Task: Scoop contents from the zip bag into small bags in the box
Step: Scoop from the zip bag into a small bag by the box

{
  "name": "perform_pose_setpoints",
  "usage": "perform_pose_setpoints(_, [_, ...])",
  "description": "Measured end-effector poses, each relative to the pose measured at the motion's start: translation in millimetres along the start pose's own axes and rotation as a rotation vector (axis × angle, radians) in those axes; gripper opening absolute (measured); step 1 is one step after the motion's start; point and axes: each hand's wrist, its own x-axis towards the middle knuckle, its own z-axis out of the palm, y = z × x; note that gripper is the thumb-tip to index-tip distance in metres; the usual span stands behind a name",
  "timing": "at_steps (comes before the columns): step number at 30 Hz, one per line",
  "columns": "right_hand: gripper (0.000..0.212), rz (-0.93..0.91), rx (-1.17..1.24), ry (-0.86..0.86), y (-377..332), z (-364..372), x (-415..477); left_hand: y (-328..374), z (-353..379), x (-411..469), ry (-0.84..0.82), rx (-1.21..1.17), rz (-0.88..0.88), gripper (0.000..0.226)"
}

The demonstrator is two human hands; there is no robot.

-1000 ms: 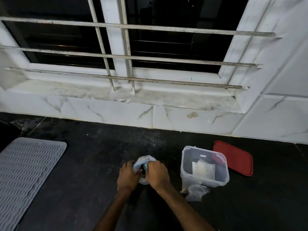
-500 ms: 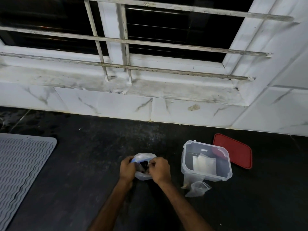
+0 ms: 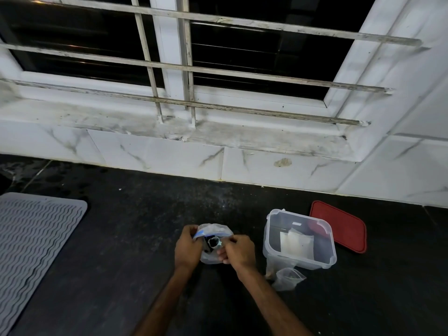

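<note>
The zip bag [image 3: 214,230] sits on the dark counter [image 3: 121,263], low in the middle of the scene, caught between the person's two hands. The left hand [image 3: 188,248] is at the bag's 9 o'clock, its fingers curled and pinching the edge of the mouth by the blue zip strip. The right hand [image 3: 238,248] is at the bag's 3 o'clock, fingers bent in, pinching the opposite edge. The mouth gapes between them, and a dark object [image 3: 212,241] shows inside; I cannot tell what it is.

Past the right hand, further out at 3 o'clock from the bag and not touching it, stands the clear plastic box [image 3: 300,259] with no lid on. A few flat white small bags [image 3: 297,242] stand inside it. At the box's 2 o'clock a red lid [image 3: 339,226] lies flat on the counter, just behind it. At the box's 7 o'clock, against its front corner, lies a loose small clear bag [image 3: 288,278].

Well away at the zip bag's 9 o'clock, a grey ribbed mat [image 3: 31,238] lies on the counter. At 12 o'clock, white marble-look tiles rise to a grimy windowsill [image 3: 218,137] with metal bars above it.
</note>
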Motion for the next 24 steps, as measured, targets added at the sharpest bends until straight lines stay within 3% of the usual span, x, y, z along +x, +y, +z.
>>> perform_pose_setpoints(8, [0.017,-0.063,0.024,-0.095,-2,-32,-23,6,-13,-19,0.036,-0.038,0.257,0.055])
perform_pose_setpoints(14, [0.014,-0.059,0.17,-0.025,10,-107,-49,32,-8,-70,0.225,-0.102,0.62,0.043])
perform_pose_setpoints(16, [0.015,-0.052,0.205,0.042,18,-139,-55,41,16,-89,0.149,-0.015,0.705,0.034])
perform_pose_setpoints(19, [0.015,-0.094,0.129,0.102,38,-174,-60,36,53,-114,-0.169,0.156,0.761,0.02])
perform_pose_setpoints(21, [0.016,-0.124,0.052,0.106,52,-186,-61,24,73,-127,-0.332,0.276,0.728,0.023])
perform_pose_setpoints(24, [0.016,-0.15,-0.003,0.105,67,-196,-58,12,93,-135,-0.375,0.379,0.679,0.03])
